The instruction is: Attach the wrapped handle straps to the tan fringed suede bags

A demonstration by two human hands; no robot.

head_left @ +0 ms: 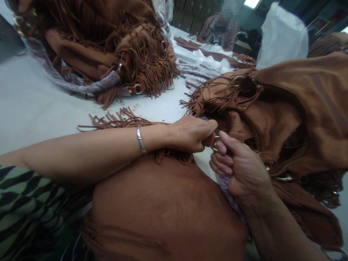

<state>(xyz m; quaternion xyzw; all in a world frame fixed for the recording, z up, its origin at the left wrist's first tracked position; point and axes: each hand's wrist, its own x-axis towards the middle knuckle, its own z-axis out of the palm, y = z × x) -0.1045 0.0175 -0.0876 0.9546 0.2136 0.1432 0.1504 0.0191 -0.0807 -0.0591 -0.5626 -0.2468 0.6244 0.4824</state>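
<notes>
A brown suede bag with fringe along its far edge lies right in front of me. Over that far edge my left hand is closed around a short brown tab on the bag. A metal ring sits at the tab's end, and my right hand pinches it between thumb and fingers. The two hands almost touch. Fingers cover most of the ring and tab, so I cannot tell whether the ring is fastened to anything else. Plastic-wrapped material shows below my right hand.
Several fringed brown bags crowd the white table: a pile at the far left and others at the right. Plastic-wrapped strips lie farther back. A white plastic bag stands behind, and another person is across the table.
</notes>
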